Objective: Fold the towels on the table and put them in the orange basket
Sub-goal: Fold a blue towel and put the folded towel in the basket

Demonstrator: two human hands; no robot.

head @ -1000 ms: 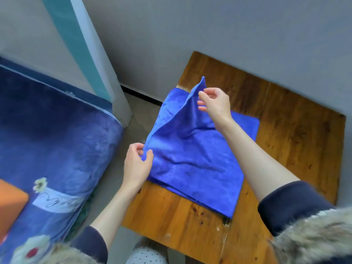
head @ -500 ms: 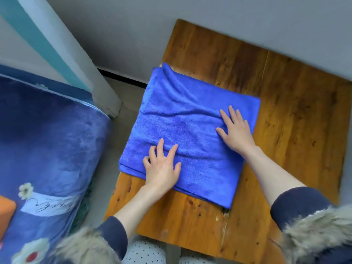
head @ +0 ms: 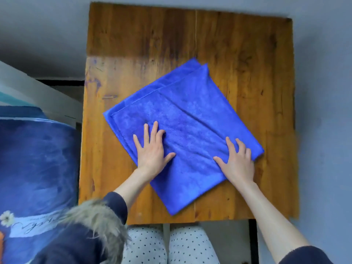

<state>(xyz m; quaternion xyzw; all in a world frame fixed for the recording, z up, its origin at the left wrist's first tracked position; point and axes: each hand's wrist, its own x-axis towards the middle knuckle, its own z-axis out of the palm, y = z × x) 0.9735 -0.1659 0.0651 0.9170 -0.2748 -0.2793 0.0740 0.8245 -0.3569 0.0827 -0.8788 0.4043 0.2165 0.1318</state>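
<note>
Towel (head: 186, 134), blue and folded, lies askew on the wooden counter (head: 133, 44), with left hand (head: 152, 149) and right hand (head: 238, 162) pressing it flat, fingers straight, each grip open.

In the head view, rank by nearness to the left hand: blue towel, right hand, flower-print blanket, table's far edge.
From the left hand:
1. Blue towel, directly under its palm.
2. Right hand, to its right, also on the towel.
3. Flower-print blanket and table's far edge: too close to call.

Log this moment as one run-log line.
step: smoothing fold | left hand: flat on blue towel | right hand: flat on towel's right part | towel: folded, lying on wooden table | basket: not in view
</note>
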